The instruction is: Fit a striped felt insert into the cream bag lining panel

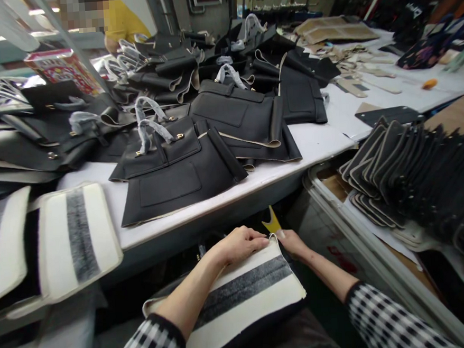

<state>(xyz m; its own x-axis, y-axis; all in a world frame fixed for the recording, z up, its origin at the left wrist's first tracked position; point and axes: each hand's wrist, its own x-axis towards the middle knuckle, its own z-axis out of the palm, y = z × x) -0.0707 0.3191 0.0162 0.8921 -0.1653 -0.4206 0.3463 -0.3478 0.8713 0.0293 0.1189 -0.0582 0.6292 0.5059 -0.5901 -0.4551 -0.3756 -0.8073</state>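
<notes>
A cream panel with a dark grey stripe point(248, 292) lies on my lap below the table edge. My left hand point(239, 245) rests on its far edge, fingers curled over it. My right hand point(290, 242) pinches the panel's far right corner, beside a small yellow piece point(272, 223) that sticks up behind it. Both sleeves are black-and-white checked.
Black handbag parts point(176, 172) with wrapped handles cover the white table point(317, 141). More striped cream panels point(75, 238) lie at the left. A row of black pieces point(418, 177) stands in a tray at the right. A person in yellow point(124, 22) works at the back.
</notes>
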